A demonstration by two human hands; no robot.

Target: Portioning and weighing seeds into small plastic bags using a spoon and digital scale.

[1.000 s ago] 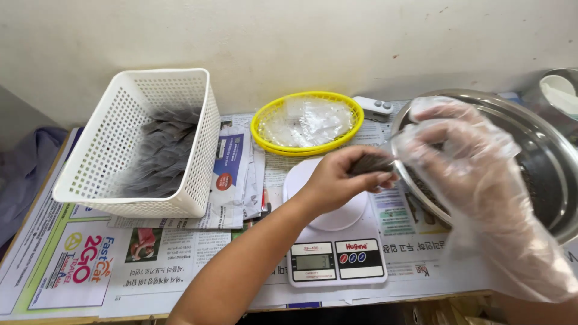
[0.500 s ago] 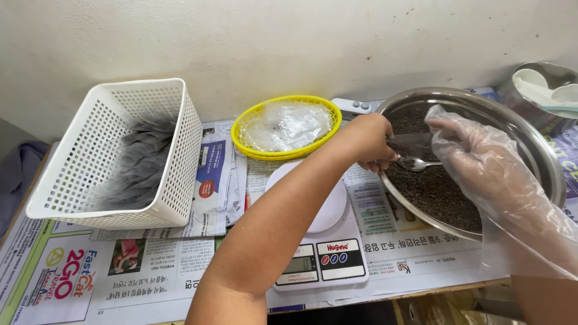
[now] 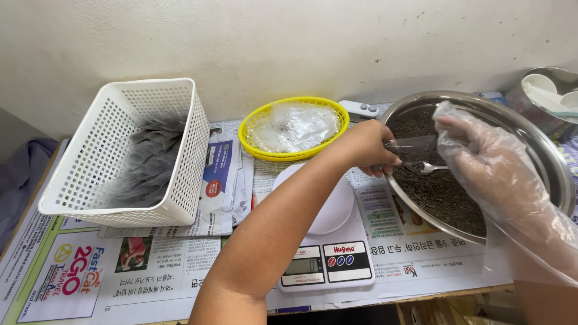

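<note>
Bare off-white wall (image 3: pixel 253 42) behind a newspaper-covered table (image 3: pixel 150 283)

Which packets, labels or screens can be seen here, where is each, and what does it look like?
Small clear packet: in the left hand over the steel pan.
Clear bags: heaped in the yellow oval basket.
Greyish filled packets: stacked in the white basket.
Scale screen: small grey rectangle on the front panel.
Scale label: black and red.
Newspapers: colourful, covering the table.
</note>
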